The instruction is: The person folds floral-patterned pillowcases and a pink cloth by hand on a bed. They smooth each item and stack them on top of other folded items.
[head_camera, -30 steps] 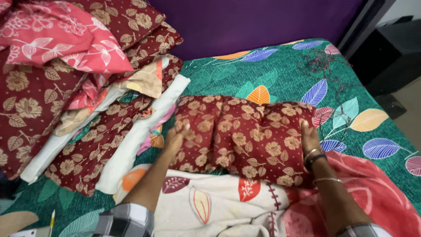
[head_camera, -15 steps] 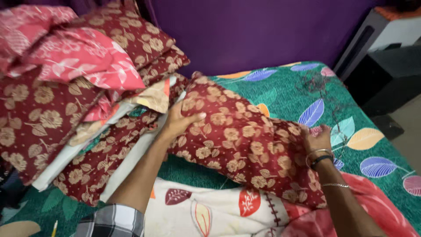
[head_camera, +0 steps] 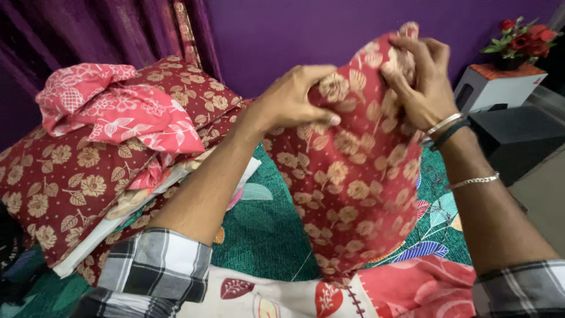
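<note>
Pillow held up in both hands above the bed

The maroon pillow (head_camera: 347, 176) hangs upright in the air, gripped at its top end. The left hand (head_camera: 291, 97) clamps the upper left edge, thumb pressed into the cloth and fingers wrapped behind. The right hand (head_camera: 421, 82) pinches the top right corner, its grip closed tight on a bunched fold of the cover. From both grips the pillow drops straight down, its lower end just above the cream leaf-print sheet (head_camera: 276, 291) and the red blanket (head_camera: 424, 285). The cover is dark red with tan flowers and small dots, creased and puckered near the grips, smoother below. Under and behind the pillow lies the green leaf-patterned bedspread (head_camera: 265, 229). Left of the left grip, a stack of pillows and folded cloths (head_camera: 88, 171) leans, well apart from the held pillow
</note>
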